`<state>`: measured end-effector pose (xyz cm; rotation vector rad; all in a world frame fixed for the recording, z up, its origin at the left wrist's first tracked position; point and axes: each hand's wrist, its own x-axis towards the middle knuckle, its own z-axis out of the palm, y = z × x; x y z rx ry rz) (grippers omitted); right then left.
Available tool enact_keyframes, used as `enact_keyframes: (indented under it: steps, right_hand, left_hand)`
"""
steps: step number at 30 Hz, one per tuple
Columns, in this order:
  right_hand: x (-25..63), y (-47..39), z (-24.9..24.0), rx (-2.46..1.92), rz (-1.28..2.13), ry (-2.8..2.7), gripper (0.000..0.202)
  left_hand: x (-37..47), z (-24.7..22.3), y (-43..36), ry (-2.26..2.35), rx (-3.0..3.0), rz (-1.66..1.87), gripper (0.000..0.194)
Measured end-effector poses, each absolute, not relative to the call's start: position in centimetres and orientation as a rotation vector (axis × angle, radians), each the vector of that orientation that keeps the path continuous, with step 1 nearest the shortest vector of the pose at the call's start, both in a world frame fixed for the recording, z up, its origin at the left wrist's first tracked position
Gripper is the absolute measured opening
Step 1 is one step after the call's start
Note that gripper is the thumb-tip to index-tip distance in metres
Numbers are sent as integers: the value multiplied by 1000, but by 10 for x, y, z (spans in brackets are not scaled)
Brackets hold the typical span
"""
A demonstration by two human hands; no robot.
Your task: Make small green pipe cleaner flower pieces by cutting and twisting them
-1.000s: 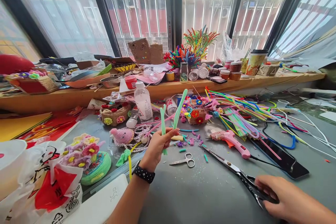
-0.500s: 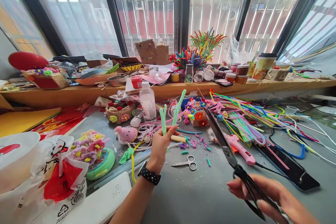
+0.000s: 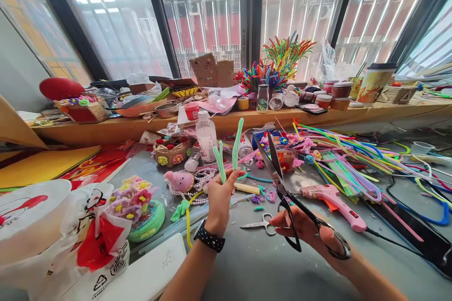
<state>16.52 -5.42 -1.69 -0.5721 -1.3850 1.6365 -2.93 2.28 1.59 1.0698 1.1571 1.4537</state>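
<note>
In my left hand (image 3: 219,200), fingers pinched together, are mint-green pipe cleaners (image 3: 237,146), bent into loops that stick upward. A dark watch strap circles that wrist. My right hand (image 3: 310,233) has its fingers and thumb in the handles of large black scissors (image 3: 280,186). Their blades are spread and point up and away, a little right of the pipe cleaners and apart from them. Below, on the grey table, lie small silver scissors (image 3: 265,224), near the right fingertips. Purple and green clippings (image 3: 271,196) are scattered behind them.
A pink glue gun (image 3: 339,202) with a black cord lies at the right, beside many loose pipe cleaners (image 3: 353,164). A clear bottle (image 3: 205,138) stands behind my left hand. On the left are a crocheted flower piece (image 3: 132,202), a plastic bag (image 3: 102,244) and a white box (image 3: 155,263).
My right hand has moved left and up with the large scissors, whose blades have spread apart. The left hand still grips the pipe cleaners. The camera view has shifted slightly left.
</note>
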Motion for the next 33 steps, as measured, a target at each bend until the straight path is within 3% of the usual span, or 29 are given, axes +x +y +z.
enact_keyframes:
  steps: [18, 33]
  right_hand:
    - [156, -60, -34, -566, 1869, -1439, 64]
    - [158, -59, -28, -517, 1873, -1399, 63]
  left_hand:
    - [-28, 9, 22, 1276, 1290, 1551, 24]
    - [-27, 9, 19, 1307, 1371, 1567, 28]
